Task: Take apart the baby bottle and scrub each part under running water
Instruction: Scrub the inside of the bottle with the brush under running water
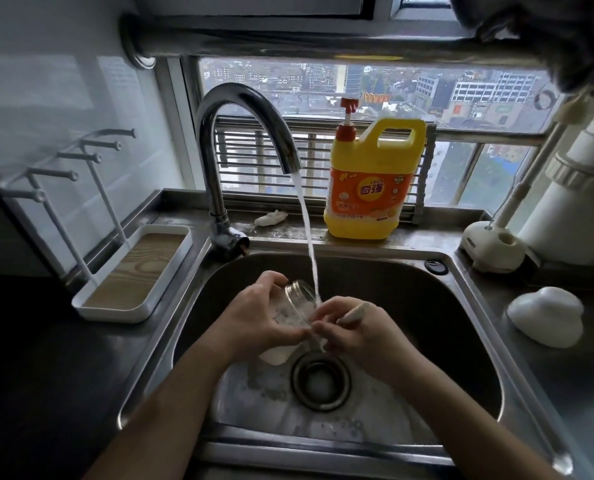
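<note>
Scrubbing step: left hand (254,320) fingers clasp the bottle (297,303), right hand (357,336) fingers clasp a pale handle (355,313); next, rinse inside under the stream (306,220).

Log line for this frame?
stage: rinsing | left hand: grips clear bottle body | right hand: holds pale slim handle | chrome tap: running | over steel sink

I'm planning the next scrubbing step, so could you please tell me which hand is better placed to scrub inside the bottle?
Right, probably. The right hand pinches a slim beige handle beside the water stream, while the left hand grips the glass bottle.
</note>
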